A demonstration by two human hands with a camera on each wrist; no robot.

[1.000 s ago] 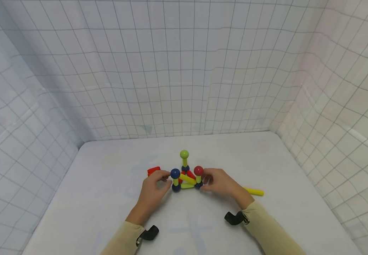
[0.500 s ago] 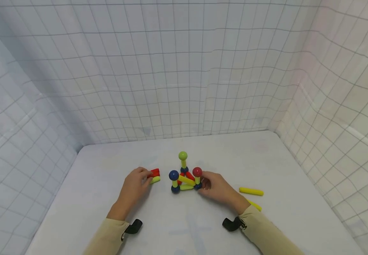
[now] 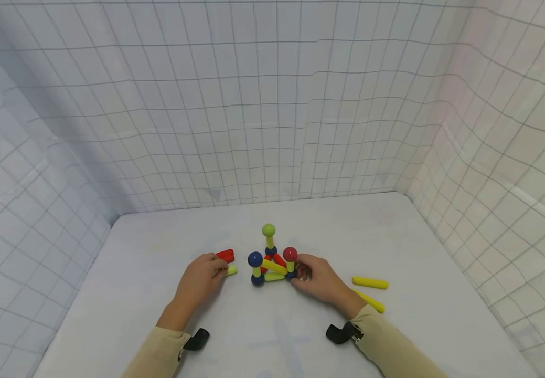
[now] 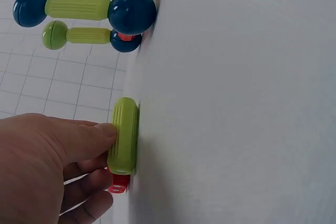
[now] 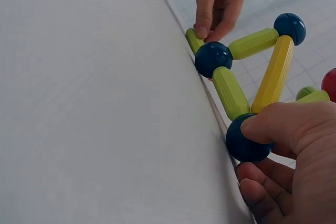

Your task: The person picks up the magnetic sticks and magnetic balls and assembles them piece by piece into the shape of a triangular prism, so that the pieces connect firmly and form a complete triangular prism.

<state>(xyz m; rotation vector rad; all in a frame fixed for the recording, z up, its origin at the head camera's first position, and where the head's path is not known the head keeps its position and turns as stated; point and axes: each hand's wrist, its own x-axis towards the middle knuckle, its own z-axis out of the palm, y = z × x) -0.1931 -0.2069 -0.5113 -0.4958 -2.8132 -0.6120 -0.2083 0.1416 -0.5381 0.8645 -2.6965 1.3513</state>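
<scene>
A small frame of toy building rods and balls stands mid-table, on a base triangle of red rods and a light green rod [image 3: 274, 276] joined by dark blue balls. Short green uprights carry a blue ball [image 3: 255, 259], a red ball [image 3: 290, 254] and a green ball [image 3: 268, 230]. One yellow rod [image 3: 274, 267] slants from the upper blue ball down to the red ball's post. My left hand [image 3: 199, 278] pinches a loose light green rod [image 4: 124, 135] on the table, left of the frame. My right hand [image 3: 319, 278] grips the frame's lower right blue ball [image 5: 241, 144], thumb on its near side.
Loose red rods [image 3: 225, 255] lie just beyond the left fingers. Two yellow rods [image 3: 370, 282] rest right of the right hand, one partly behind the wrist. A white cloth with a grid pattern [image 3: 272, 131] walls the table [image 3: 159, 231] at the back and sides.
My left hand has left the frame's left side, moved left to the loose rods and taken hold of a light green one. The right hand stays at the frame's lower right corner.
</scene>
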